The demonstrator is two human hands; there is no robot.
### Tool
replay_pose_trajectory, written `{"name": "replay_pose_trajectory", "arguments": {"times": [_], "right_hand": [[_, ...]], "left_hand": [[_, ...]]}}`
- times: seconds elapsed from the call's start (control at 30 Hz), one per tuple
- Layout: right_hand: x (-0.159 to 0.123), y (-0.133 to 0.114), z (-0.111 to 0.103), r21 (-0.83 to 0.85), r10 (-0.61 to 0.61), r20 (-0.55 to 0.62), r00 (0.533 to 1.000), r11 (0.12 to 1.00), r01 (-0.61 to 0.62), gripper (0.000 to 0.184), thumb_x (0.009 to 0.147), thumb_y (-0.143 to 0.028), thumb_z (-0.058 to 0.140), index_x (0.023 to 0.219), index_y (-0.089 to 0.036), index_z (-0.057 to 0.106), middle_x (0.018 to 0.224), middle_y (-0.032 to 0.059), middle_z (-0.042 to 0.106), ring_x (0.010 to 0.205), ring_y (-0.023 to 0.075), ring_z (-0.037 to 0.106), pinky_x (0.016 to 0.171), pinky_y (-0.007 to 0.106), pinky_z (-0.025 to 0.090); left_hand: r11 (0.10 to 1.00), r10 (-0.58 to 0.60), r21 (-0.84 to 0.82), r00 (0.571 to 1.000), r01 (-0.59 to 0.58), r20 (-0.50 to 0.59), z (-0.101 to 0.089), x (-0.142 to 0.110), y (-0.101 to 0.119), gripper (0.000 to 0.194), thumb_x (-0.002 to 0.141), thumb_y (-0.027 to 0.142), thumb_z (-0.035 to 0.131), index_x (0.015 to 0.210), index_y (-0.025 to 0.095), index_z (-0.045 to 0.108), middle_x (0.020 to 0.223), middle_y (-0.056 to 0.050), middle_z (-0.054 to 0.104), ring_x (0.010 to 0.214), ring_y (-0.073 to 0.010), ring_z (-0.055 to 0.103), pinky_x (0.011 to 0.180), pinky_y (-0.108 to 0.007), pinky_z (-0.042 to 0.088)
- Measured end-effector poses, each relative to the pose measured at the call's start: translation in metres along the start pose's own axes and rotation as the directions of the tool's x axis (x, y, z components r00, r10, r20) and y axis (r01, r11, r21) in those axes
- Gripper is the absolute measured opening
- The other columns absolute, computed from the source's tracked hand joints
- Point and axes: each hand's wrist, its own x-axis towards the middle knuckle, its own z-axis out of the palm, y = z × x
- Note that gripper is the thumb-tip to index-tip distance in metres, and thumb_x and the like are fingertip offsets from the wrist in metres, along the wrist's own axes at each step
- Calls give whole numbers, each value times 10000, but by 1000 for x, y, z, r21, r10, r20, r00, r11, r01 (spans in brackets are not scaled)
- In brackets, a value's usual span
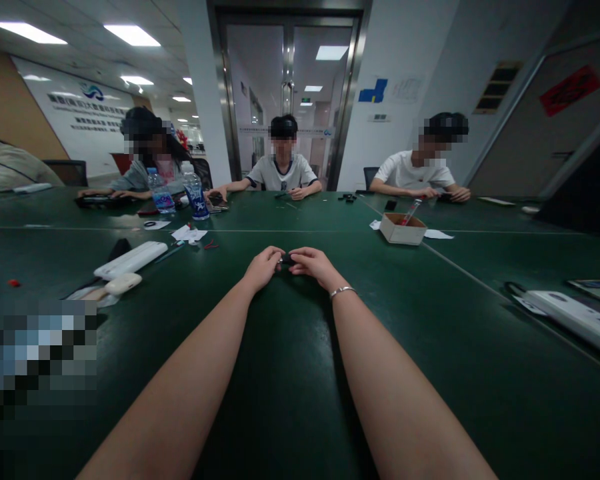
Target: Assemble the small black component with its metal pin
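Both arms reach forward over the dark green table (280, 373). My left hand (263, 269) is closed, its fingertips pinching one end of a small black object (286, 260) with a shiny metallic spot at its left side. My right hand (317, 267), with a silver bracelet (343, 291) at the wrist, is closed on the other end of that same object. Fingers cover most of it, so its kind cannot be made out. The hands are close together, low over the tabletop.
Left of my hands lie a white power strip (133, 260), a white rounded case (123, 283) and paper scraps (189, 234). Two bottles (196, 193) stand beyond. A small open box (403, 230) sits ahead right; another power strip (575, 317) lies far right. Several people sit opposite.
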Motion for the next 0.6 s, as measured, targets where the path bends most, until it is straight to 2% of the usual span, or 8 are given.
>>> {"name": "replay_pose_trajectory", "arguments": {"times": [0.13,0.23,0.3,0.4,0.5,0.6], "right_hand": [[0,0,0,-1,-1,2,1000,1000,1,116,869,-21,560,879,-112,631,699,41,682,555,109,674,533,160,568],[1,0,0,-2,-1,2,1000,1000,1,106,865,-31,573,877,-117,633,713,41,686,554,107,674,534,160,571],[1,1,-1,0,-1,-1,1000,1000,1,91,859,-40,590,870,-119,634,700,42,684,548,109,673,528,160,571],[1,1,-1,4,-3,7,1000,1000,3,84,851,-45,608,861,-123,637,694,39,683,553,109,675,527,153,570],[1,1,-1,1,-3,9,1000,1000,3,85,851,-44,609,861,-124,637,698,35,684,555,105,675,529,149,570],[2,1,0,-6,3,-2,1000,1000,-3,78,852,-49,608,873,-119,635,669,36,677,550,111,674,527,153,569]], "left_hand": [[1000,19,-7,1000,-19,-3,-1,-3,5,255,795,322,517,997,211,625,827,-14,624,666,-126,547,614,-250,439],[1000,19,-14,1000,-19,15,-1,-4,6,261,817,359,488,975,200,622,748,-13,605,659,-135,541,601,-250,431],[1000,20,-18,1000,-20,18,-1,-4,6,267,820,368,477,966,200,625,758,-16,606,661,-136,540,607,-253,433],[1000,20,-18,1000,-20,-12,-1,-3,4,255,777,287,512,993,207,623,833,-14,615,655,-122,532,638,-255,442],[1000,4,-19,1000,-3,3,-1,-2,3,260,798,304,478,992,204,618,744,-6,592,629,-127,521,615,-256,429],[1000,2,-25,1000,-2,6,0,-1,3,259,805,320,461,975,206,621,757,-6,591,634,-128,523,615,-258,425]]}}
